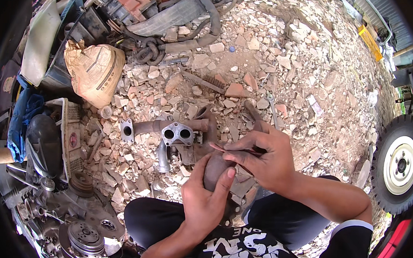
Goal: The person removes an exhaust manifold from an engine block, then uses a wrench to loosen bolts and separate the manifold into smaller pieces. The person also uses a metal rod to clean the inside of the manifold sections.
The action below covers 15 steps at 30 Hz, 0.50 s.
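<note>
Dirt ground (261, 69), strewn with stone fragments (284, 62) and brick fragments (235, 90). On it: rusty exhaust manifold (177, 137), metal wrench (273, 112).

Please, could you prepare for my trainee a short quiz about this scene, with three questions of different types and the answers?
1. Short answer: Which of the person's hands cups the rounded brown part?
2. True or false: The wheel with the cream-coloured rim is at the right side of the picture.
3. Fill in the blank: The grey flange near the middle of the picture shows ___ large round holes side by side.

Key:
1. The left hand.
2. True.
3. Two.
</note>
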Tool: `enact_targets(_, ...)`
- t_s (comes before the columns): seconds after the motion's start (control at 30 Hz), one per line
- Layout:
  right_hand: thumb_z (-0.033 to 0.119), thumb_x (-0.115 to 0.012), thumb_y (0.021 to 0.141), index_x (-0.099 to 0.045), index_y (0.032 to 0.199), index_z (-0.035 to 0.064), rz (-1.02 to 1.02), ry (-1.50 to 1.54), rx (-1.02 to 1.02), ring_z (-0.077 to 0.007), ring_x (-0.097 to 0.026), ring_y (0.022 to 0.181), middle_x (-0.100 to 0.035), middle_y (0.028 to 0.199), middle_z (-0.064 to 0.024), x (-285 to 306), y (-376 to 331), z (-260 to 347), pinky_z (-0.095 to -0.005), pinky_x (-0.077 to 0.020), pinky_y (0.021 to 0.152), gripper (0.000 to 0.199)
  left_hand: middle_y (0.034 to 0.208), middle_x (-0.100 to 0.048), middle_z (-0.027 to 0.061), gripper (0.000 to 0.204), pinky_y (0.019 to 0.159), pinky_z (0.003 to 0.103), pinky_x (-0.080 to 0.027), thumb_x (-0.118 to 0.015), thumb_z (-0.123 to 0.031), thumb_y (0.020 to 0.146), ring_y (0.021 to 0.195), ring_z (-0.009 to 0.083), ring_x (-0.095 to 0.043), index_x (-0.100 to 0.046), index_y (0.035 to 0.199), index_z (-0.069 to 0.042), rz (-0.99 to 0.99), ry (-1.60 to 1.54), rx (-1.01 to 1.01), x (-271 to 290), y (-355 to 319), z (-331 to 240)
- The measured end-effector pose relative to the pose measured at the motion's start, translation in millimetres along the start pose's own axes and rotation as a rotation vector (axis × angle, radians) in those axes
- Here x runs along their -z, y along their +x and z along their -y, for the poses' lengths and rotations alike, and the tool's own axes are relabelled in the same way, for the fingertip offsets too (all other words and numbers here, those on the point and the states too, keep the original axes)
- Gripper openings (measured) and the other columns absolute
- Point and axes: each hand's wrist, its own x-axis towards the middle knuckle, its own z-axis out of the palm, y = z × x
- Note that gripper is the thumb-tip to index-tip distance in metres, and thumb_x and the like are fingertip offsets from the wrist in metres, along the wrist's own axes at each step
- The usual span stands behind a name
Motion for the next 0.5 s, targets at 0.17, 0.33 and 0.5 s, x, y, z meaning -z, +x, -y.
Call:
enact_targets(0.17,0.017,-0.088,0.076,-0.081,0.094,0.0099,-0.025,0.059,0.019,-0.0153,-0.056,0.066,-0.063,0.073,-0.0065,-1.1,5.1,-3.4,-0.0307,-0.0440,0.059,0.021,0.093,-0.073,0.0246,0.053,0.074,0.038,-0.057,-0.077,-0.025,0.090,0.083,0.0283,-0.075,-0.059,0.126,0.009,0.086,0.087,-0.089,-5.8,-10.1,1.6)
enact_targets(0.33,0.017,-0.088,0.078,-0.080,0.095,0.0069,0.022,0.087,-0.041,-0.0145,-0.057,0.069,-0.064,0.075,-0.0068,4.8,-3.3,-2.8,-0.0298,-0.0438,0.061,0.021,0.093,-0.072,0.0258,0.053,0.075,0.039,-0.057,-0.077,-0.023,0.090,0.085,0.0310,-0.075,-0.059,0.126,0.010,-0.026,0.127,-0.074,0.8,3.5,-2.0)
enact_targets(0.5,0.019,-0.086,0.082,-0.079,0.097,0.0047,0.045,0.186,-0.161,-0.0138,-0.057,0.069,-0.063,0.075,-0.0080,4.0,-2.3,-2.3,-0.0292,-0.0434,0.061,0.021,0.094,-0.072,0.0272,0.055,0.076,0.041,-0.057,-0.080,-0.020,0.086,0.086,0.0357,-0.075,-0.058,0.126,0.011,-0.012,0.205,-0.159,1.1,0.1,2.2)
